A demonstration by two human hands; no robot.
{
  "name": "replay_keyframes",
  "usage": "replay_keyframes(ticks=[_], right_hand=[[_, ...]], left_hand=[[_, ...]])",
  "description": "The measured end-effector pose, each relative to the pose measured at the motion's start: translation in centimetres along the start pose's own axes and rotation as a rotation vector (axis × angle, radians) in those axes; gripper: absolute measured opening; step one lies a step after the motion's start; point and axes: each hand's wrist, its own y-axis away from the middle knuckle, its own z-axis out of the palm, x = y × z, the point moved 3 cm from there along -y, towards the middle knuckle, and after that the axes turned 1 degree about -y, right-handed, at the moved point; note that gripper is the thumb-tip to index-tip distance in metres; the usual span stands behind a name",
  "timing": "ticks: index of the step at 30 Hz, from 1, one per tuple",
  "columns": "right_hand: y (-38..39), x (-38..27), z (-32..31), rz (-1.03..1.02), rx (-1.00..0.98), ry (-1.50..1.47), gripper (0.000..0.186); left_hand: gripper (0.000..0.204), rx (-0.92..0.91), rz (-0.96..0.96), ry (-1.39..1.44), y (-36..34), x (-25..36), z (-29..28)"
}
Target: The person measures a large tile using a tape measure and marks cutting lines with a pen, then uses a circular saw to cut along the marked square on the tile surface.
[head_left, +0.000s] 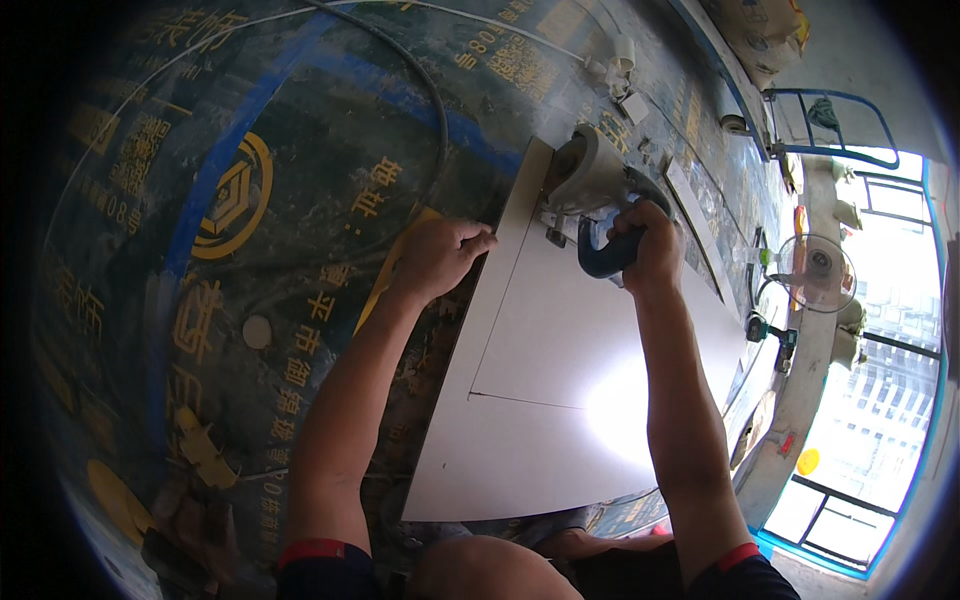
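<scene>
My right hand (652, 240) is wrapped round the blue handle of a dusty handheld circular saw (592, 175). The saw sits at the far end of a large white tile (540, 320), its rounded grey guard near the tile's far corner. Thin dark lines are drawn on the tile, one running lengthwise to the saw and one across. My left hand (445, 255) is closed at the tile's left edge, with thumb and fingers pinching it. The saw blade itself is hidden. Bright light glares off the tile near my right forearm.
Dusty dark green printed sheeting (330, 180) with blue tape (225, 170) covers the floor. A black cable (425, 80) curves across it. To the right are a narrow strip (700, 220), a fan (820, 262), a cordless drill (775, 335), a blue-framed trolley (835, 125) and a window (850, 430).
</scene>
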Motion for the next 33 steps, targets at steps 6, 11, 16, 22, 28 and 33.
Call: replay_keyframes(ticks=[6, 11, 16, 22, 28, 33], right_hand=[[0.3, 0.2, -0.4, 0.027, 0.013, -0.010, 0.005], [0.9, 0.0, -0.2, 0.050, -0.028, 0.042, 0.004], [0.9, 0.1, -0.4, 0.058, -0.026, 0.045, 0.004], [1.4, 0.1, -0.6, 0.070, -0.020, 0.047, 0.004], [1.5, 0.3, -0.9, 0.079, -0.018, 0.050, 0.005], [1.9, 0.1, -0.8, 0.091, -0.002, 0.065, 0.005]], left_hand=[[0.036, -0.010, -0.011, 0.007, -0.1, -0.5, 0.2], [0.031, 0.046, 0.040, 0.005, -0.1, -0.5, 0.3], [0.032, 0.003, 0.017, -0.010, -0.2, -0.2, 0.2], [0.028, 0.002, 0.011, 0.014, -0.2, -0.3, 0.4], [0.029, 0.009, 0.030, 0.028, -0.2, -0.4, 0.3], [0.031, 0.013, 0.042, -0.006, -0.2, -0.3, 0.2]])
